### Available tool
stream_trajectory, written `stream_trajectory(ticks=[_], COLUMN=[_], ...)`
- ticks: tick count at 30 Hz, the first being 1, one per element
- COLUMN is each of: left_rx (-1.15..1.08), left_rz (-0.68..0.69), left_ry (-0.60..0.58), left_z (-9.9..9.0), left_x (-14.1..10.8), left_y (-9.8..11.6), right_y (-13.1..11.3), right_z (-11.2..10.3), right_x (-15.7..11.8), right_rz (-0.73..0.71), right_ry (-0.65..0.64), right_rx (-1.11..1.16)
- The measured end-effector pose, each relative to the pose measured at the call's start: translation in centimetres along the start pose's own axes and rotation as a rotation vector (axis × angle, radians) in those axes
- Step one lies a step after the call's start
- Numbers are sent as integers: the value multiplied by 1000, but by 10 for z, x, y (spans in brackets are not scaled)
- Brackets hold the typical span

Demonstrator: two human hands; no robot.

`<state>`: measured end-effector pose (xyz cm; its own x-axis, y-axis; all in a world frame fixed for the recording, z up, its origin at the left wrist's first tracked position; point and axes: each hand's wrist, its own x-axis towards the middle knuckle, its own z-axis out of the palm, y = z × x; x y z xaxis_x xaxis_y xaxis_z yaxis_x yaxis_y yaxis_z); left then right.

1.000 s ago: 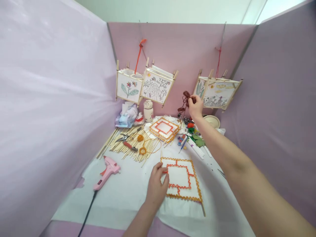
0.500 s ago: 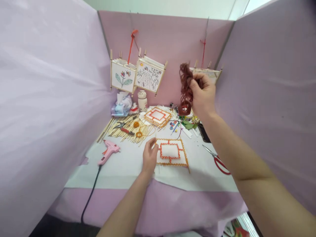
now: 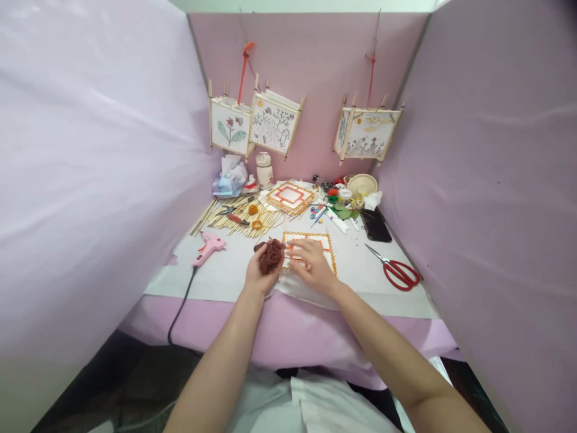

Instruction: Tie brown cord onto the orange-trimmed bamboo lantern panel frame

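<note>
- Left hand [image 3: 260,272]: fingers curled around a dark red yarn bundle [image 3: 271,254], held just above the table's near edge.
- Right hand [image 3: 311,266]: fingers loosely spread, resting on the framed panel [image 3: 325,245].
- Beyond: glue gun [image 3: 208,248], scissors [image 3: 396,270], hanging lanterns [image 3: 252,123].

You are sitting in a craft booth; pink partition walls [image 3: 311,66] enclose the table [image 3: 225,282]; painted paper lanterns [image 3: 270,123] hang at the back; bamboo sticks [image 3: 234,219], a glue gun [image 3: 208,248] and scissors [image 3: 396,272] lie about.
</note>
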<state>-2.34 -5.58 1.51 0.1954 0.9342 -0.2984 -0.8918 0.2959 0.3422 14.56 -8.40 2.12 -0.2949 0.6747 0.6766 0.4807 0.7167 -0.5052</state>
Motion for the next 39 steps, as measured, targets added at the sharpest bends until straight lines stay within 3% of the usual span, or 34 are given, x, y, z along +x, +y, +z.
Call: stream_trajectory(ticks=[2,4,6,10,13,15,17,20,23,29,39], left_rx=[-86,-130,-134,-93,-55,-28,4,27,8,-38,-87], left_rz=[3,-23,-54,-74,-61,-34,1,28,17,52,167], left_ry=[-47,-101,-139,-154,-177,-191,-185,-176,-175,-132,0], left_z=[-1,-1,-1,0,1,1,1,1,-2,-8,-11], left_x=[0,-2,-3,-5,-5,-5,-4,-2,1,8,14], left_y=[7,11,12,9,10,13,16,20,21,20,24], right_y=[17,32,39,28,21,26,36,55,72,95,127], right_z=[-6,-5,3,24,24,14,2,-17,-34,-70,-115], right_x=[1,4,4,2,0,0,-1,0,2,-4,-31], right_rz=[143,284,359,351,373,429,538,701,755,811,599], right_ry=[162,172,55,-244,-293,-149,74,412,630,952,1265], right_rx=[118,250,375,499,428,392,477,831,1154,1426,1570])
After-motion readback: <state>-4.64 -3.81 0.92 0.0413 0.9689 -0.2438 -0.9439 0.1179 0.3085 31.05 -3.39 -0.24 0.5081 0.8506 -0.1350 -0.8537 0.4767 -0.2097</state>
